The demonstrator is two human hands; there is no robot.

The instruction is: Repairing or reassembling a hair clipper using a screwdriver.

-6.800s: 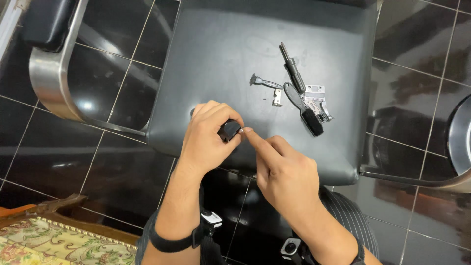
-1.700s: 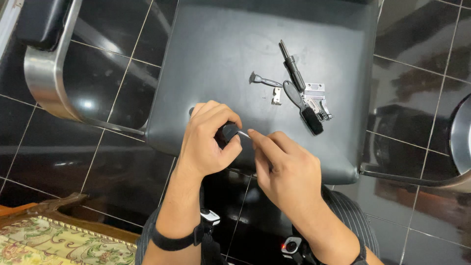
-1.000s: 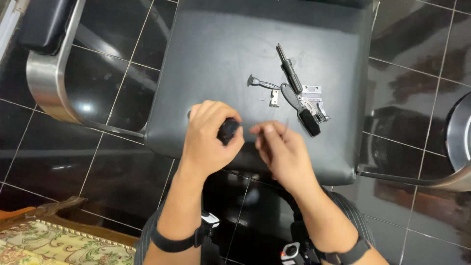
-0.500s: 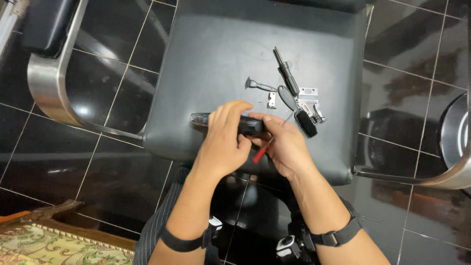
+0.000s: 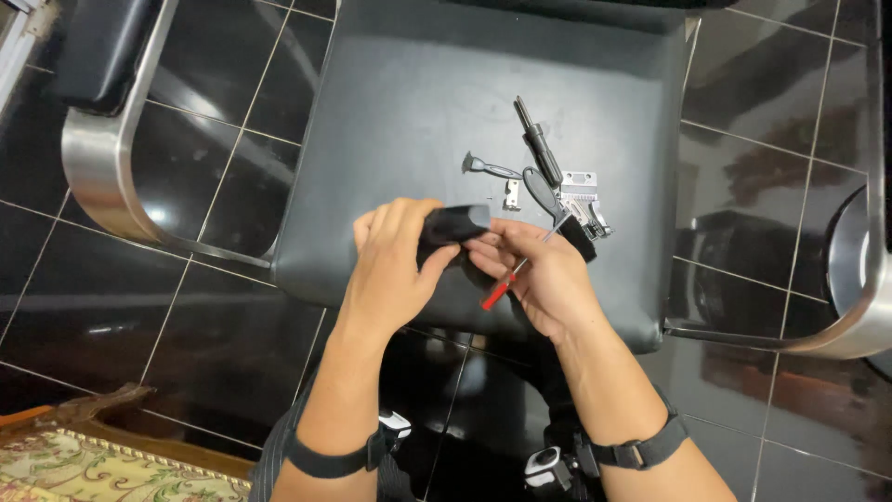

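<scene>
The left hand (image 5: 395, 270) has its grip clamped on a small black housing (image 5: 452, 226), thumb under it and fingers curled over the top, holding it just above the front half of the black chair seat (image 5: 418, 112). The right hand (image 5: 539, 279) meets it from the other side: its fingertips press on the housing's right end, and the same grip is closed on a red-handled screwdriver (image 5: 506, 284), whose thin shaft runs up and right past the knuckles.

The likeliest trouble, as I judge it, is the screwdriver slipping. The right hand is doing two jobs at once, so its hold on the tool looks loose, and a tilt could drop it onto the seat or the dark tiled floor (image 5: 139, 307). The housing is pinched between both hands rather than resting on anything, so a push from one side could twist it out of the left grip.

Just beyond the right hand lie loose parts: a small silver bracket (image 5: 511, 195), a toothed metal blade (image 5: 581, 197), a black rod-shaped piece (image 5: 539, 149) and a dark lever (image 5: 488, 167). A careless knuckle could sweep them off the seat's edge. The chrome armrest (image 5: 102, 177) stands well apart.
</scene>
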